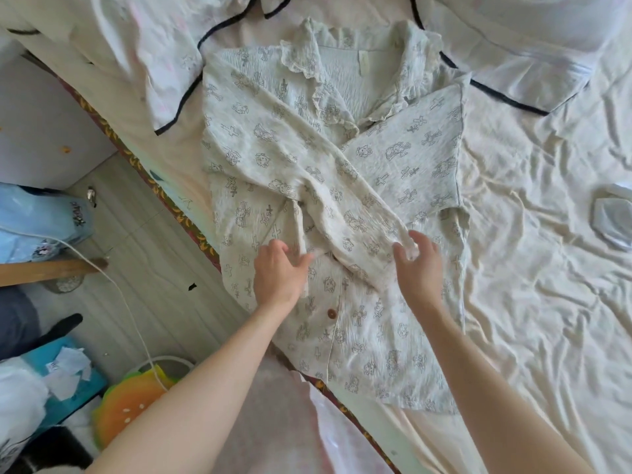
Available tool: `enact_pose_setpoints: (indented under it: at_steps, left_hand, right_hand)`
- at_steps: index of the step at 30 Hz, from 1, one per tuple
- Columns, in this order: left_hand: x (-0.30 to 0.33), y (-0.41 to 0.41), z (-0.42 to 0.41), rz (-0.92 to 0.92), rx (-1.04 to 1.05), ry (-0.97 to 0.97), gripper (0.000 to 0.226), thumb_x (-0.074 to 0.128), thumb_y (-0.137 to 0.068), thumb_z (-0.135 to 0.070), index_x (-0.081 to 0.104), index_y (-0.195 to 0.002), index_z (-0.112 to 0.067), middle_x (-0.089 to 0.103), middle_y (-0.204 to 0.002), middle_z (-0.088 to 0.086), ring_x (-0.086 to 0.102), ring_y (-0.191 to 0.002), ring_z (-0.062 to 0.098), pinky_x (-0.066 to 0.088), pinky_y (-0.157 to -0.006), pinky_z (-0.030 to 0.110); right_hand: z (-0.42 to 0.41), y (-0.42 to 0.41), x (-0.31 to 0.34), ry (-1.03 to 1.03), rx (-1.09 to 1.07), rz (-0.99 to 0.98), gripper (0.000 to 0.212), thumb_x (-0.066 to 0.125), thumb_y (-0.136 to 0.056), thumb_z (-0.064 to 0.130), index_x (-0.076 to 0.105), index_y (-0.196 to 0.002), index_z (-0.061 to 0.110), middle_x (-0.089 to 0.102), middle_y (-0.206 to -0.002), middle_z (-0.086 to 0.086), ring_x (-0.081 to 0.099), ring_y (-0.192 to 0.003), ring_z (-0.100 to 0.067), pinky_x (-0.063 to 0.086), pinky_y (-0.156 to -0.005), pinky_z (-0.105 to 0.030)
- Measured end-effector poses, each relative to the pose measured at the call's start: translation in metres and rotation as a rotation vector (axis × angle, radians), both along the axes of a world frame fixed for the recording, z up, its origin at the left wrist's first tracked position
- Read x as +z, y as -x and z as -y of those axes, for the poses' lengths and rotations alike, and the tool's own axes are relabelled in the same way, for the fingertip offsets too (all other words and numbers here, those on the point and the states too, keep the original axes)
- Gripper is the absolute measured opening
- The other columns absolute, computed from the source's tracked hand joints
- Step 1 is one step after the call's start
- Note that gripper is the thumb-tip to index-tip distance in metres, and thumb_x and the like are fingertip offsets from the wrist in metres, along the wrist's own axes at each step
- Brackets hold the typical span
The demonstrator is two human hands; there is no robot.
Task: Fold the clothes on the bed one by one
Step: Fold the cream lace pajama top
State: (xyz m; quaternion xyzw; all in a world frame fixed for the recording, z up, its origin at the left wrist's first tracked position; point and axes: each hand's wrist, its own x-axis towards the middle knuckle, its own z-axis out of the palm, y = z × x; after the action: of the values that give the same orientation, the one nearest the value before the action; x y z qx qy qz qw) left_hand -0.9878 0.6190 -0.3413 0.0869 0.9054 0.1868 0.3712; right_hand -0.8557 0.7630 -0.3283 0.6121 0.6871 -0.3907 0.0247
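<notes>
head | printed shirt (342,186) flat near bed (530,268) left edge, sleeves crossed over front | left hand (278,271) fingers relaxed, touching sleeve fold | right hand (417,265) loosely curled, pinching sleeve cuff (408,242)

Both my arms reach forward from the bottom edge, bare forearms, converging a bit toward the middle. My left hand (278,271) is palm down, back of hand facing up, wrist straight; fingers extended and lying flat, pressing lightly on the shirt (307,186) fabric, thumb tucked on the near side. My right hand (419,261) is a little further right and about level with it, turned partly on edge, fingers loosely curled with the tips pinching the cuff end of the sleeve (408,246). The two hands are near each other, not touching.
</notes>
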Motion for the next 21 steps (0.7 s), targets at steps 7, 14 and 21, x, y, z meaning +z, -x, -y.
enact_pose_setpoints:
  at_steps: [7,14,21]
  left_hand:
    - [0.002,0.014,0.006,0.112,0.206,-0.106,0.020,0.052,-0.092,-0.020,0.050,-0.073,-0.014,0.053,-0.078,-0.001,0.047,-0.061,0.011,0.038,-0.054,0.022]
    - [0.002,0.088,0.071,0.155,0.410,-0.244,0.014,0.055,-0.094,-0.023,0.057,-0.104,-0.013,0.060,-0.095,-0.004,0.056,-0.088,0.011,0.041,-0.075,0.021]
    - [-0.034,0.121,0.065,-0.001,0.442,-0.099,0.021,0.057,-0.094,-0.023,0.059,-0.105,-0.005,0.060,-0.101,0.006,0.055,-0.086,0.019,0.038,-0.072,0.028]
  right_hand:
    - [0.034,0.033,-0.002,-0.010,0.308,-0.035,0.043,0.053,-0.096,0.019,0.046,-0.137,0.009,0.042,-0.142,-0.009,0.039,-0.131,-0.025,0.035,-0.106,-0.036]
    - [0.041,0.057,-0.002,-0.016,0.395,-0.032,0.039,0.051,-0.097,0.021,0.049,-0.134,0.009,0.048,-0.137,-0.010,0.043,-0.127,-0.025,0.033,-0.103,-0.035]
    - [0.019,0.077,-0.007,-0.162,0.399,0.003,0.034,0.053,-0.095,0.017,0.054,-0.127,0.005,0.055,-0.128,-0.014,0.046,-0.123,-0.031,0.037,-0.102,-0.041]
